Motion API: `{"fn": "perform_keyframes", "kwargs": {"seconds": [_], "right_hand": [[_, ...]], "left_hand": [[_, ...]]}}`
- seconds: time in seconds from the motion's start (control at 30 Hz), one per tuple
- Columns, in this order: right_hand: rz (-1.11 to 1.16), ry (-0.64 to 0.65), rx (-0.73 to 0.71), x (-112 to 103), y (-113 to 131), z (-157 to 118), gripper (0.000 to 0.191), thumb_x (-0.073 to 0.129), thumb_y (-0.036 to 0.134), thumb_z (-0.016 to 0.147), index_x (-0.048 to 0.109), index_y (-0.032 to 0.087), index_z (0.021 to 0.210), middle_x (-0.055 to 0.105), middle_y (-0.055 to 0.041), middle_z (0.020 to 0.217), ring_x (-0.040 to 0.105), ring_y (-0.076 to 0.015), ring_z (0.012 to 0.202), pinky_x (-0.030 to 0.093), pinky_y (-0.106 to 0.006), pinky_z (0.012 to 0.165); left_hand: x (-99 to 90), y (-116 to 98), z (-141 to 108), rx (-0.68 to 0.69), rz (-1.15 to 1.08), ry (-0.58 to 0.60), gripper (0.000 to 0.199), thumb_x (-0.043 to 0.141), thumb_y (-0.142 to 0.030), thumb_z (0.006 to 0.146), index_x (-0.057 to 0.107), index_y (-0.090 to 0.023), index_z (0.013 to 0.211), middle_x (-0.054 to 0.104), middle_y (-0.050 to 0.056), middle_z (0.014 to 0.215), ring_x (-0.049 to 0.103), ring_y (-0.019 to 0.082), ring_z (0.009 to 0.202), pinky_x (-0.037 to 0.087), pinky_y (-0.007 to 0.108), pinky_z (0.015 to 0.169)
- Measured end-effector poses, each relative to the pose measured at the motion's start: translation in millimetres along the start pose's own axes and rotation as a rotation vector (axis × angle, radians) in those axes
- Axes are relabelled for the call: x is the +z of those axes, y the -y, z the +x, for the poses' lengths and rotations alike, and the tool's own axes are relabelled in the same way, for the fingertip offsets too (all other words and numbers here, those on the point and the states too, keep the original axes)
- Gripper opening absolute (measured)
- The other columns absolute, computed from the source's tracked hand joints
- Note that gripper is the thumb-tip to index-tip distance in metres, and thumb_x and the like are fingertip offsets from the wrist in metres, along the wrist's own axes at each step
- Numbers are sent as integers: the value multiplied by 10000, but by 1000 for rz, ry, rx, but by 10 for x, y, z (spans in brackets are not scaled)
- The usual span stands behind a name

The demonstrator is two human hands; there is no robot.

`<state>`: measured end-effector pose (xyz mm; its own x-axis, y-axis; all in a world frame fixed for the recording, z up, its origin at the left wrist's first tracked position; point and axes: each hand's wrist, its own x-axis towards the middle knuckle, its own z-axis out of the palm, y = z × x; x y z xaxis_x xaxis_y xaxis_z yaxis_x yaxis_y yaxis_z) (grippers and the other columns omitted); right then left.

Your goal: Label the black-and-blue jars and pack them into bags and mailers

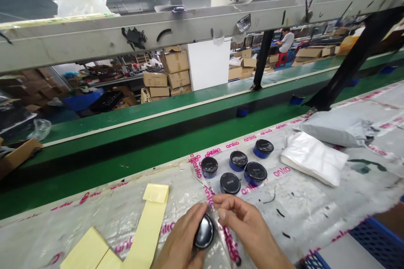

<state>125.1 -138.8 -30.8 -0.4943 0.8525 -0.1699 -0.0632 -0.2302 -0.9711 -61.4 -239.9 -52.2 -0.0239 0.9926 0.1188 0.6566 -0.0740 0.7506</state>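
My left hand (184,237) is wrapped round a round black piece (204,232) with a shiny face, low in the middle of the head view. Just to its right, my right hand (241,222) is raised with its fingers bent and thumb near the index finger; whether something small is between them is too unclear to tell. Beyond my hands stand several round black-topped pieces with blue sides, one of them nearest my right hand (230,183). Yellow paper sheets (147,229) lie to the left of my left hand.
A green conveyor belt (176,143) runs beyond the plastic-covered table (303,201). Folded white cloth or foam (314,157) and a grey bag (337,127) lie at right. A blue crate (375,239) is lower right. A person (286,42) sits far back.
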Motion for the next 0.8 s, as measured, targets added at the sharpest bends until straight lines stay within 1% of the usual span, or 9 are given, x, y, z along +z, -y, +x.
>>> {"fn": "perform_keyframes", "kwargs": {"seconds": [0.13, 0.23, 0.3, 0.4, 0.47, 0.53, 0.63, 0.7, 0.8], "right_hand": [[15, 6, 6, 0, 30, -31, 321, 725, 490, 806, 623, 195, 731, 670, -118, 1252, 607, -327, 1172, 472, -388, 939], [-4, 54, 8, 5, 17, -44, 304, 724, 476, 809, 627, 195, 747, 659, -117, 1288, 602, -333, 1184, 468, -393, 937], [-24, 69, 18, -2, -5, -51, 300, 724, 472, 812, 630, 193, 753, 655, -122, 1298, 607, -331, 1175, 460, -399, 947], [-21, 49, 38, -18, -42, -62, 305, 724, 474, 807, 621, 192, 749, 650, -121, 1304, 616, -328, 1154, 453, -402, 949], [-22, 46, 45, -24, -53, -67, 309, 721, 477, 806, 612, 193, 746, 648, -120, 1301, 610, -330, 1161, 452, -400, 944], [-30, 57, 51, -22, -49, -69, 314, 719, 482, 802, 609, 194, 744, 649, -122, 1294, 606, -332, 1163, 453, -399, 939], [-34, 55, 47, -7, -12, -72, 327, 722, 497, 786, 609, 194, 736, 651, -131, 1285, 608, -337, 1157, 449, -403, 943], [-45, 55, 45, 6, 22, -73, 330, 717, 501, 780, 607, 193, 729, 651, -138, 1280, 602, -346, 1167, 444, -410, 951], [-60, 73, 41, 25, 62, -64, 314, 704, 481, 784, 598, 192, 724, 630, -147, 1310, 598, -355, 1174, 427, -422, 971]], "left_hand": [[-41, -171, 157, -124, 26, -23, 769, 726, -49, 574, 611, -321, 1285, 650, 38, 1275, 647, 284, 1149, 551, 390, 969], [41, -262, 229, -157, 56, -87, 556, 748, -88, 563, 650, -266, 1080, 654, 44, 1100, 667, 273, 987, 568, 385, 838], [96, -234, 201, -140, 56, -116, 565, 740, -83, 545, 636, -256, 1073, 660, 56, 1138, 652, 294, 1041, 548, 420, 889], [102, -129, 108, -63, 43, -124, 766, 671, -38, 555, 574, -288, 1273, 642, 60, 1326, 592, 314, 1224, 462, 468, 1048], [56, -99, 78, -26, 18, -91, 794, 643, -35, 598, 548, -320, 1333, 636, 45, 1362, 576, 302, 1260, 431, 465, 1081], [2, -132, 102, -54, -29, -43, 717, 665, -44, 607, 598, -323, 1264, 668, 32, 1296, 604, 290, 1204, 459, 437, 1039], [-34, -249, 203, -157, -77, -20, 598, 713, -41, 537, 651, -282, 1081, 694, 17, 1109, 651, 268, 1034, 520, 383, 893], [-17, -317, 270, -192, -65, -85, 536, 717, -53, 533, 642, -261, 1021, 679, 11, 1036, 659, 253, 957, 530, 364, 828], [38, -357, 326, -197, -30, -232, 462, 742, -136, 608, 622, -252, 1039, 654, 25, 1068, 665, 249, 949, 537, 366, 817]]}}
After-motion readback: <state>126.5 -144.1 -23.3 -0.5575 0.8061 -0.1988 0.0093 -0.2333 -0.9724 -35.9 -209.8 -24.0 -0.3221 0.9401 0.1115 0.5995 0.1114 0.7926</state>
